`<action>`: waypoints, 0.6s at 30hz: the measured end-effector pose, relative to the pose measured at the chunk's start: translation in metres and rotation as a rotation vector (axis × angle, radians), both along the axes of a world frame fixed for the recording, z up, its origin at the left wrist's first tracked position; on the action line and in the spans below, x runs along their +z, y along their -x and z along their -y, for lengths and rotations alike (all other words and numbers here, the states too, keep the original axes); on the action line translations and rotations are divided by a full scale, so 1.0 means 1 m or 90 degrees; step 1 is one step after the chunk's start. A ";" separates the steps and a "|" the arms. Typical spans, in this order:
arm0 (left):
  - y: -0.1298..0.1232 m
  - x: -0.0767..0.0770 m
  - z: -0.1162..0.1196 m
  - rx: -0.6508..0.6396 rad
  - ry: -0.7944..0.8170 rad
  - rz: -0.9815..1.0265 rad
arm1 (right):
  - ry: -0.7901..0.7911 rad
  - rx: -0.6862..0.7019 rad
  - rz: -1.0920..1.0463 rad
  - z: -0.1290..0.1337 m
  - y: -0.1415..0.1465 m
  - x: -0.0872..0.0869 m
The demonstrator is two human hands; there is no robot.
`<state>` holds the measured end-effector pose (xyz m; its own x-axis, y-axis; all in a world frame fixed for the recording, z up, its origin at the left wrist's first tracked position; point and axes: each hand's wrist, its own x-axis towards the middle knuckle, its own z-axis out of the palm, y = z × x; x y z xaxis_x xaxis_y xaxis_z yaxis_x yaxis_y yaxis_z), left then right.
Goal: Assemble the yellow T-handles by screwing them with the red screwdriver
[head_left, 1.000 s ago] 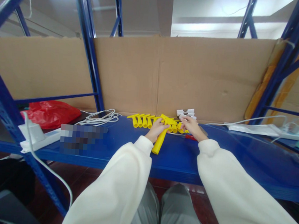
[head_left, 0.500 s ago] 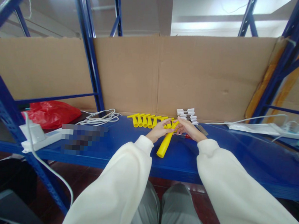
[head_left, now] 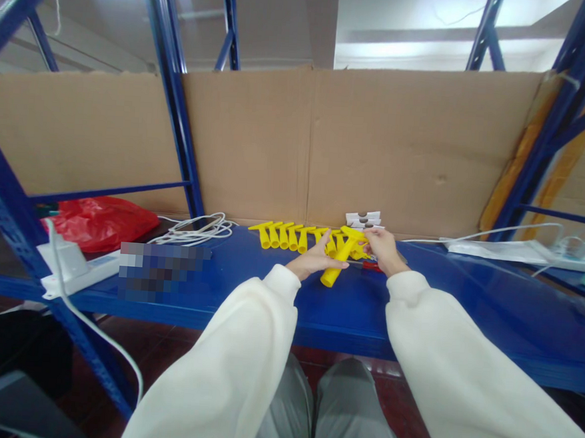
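A yellow T-shaped plastic tool (head_left: 337,261), its round hollow handle end facing me, is tilted between my hands above the blue shelf. My left hand (head_left: 314,259) grips its handle from the left, thumb across the front. With bent fingers, my right hand (head_left: 381,245) holds the right end of its flat crosspiece. Several similar yellow tools (head_left: 284,237) lie in a row to the left, against the cardboard. Behind my right hand are stacked small white packs (head_left: 363,218). Beneath it, partly hidden, lies a thing with a red handle (head_left: 371,266).
A cardboard sheet (head_left: 247,149) stands along the back of the blue shelf (head_left: 247,289). On the left are a red plastic bag (head_left: 102,224), coiled white cable (head_left: 201,229) and a white power strip (head_left: 88,273). A flat white packet (head_left: 501,250) lies at right.
The held yellow tool has shifted up and right, and its crosspiece now shows. My right hand has moved right to the crosspiece's end; my left hand now grips the handle.
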<state>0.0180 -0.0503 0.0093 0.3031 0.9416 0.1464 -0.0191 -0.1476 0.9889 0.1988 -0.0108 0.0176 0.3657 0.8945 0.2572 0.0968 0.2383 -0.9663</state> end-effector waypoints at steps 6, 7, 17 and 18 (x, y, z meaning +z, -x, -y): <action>0.002 -0.003 -0.011 -0.065 -0.008 -0.046 | -0.008 -0.137 -0.107 -0.014 -0.022 -0.004; 0.001 -0.003 -0.013 -0.062 -0.018 -0.057 | -0.004 -0.147 -0.114 -0.015 -0.024 -0.004; 0.002 -0.011 -0.018 0.164 -0.243 -0.133 | 0.007 -0.160 -0.087 -0.016 -0.026 -0.004; 0.003 -0.011 -0.018 0.160 -0.262 -0.145 | 0.003 -0.158 -0.092 -0.016 -0.025 -0.004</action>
<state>0.0150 -0.0325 -0.0012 0.1426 0.8681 0.4754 0.2747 -0.4962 0.8236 0.2240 0.0050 0.0135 0.6055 0.7747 0.1825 0.0131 0.2197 -0.9755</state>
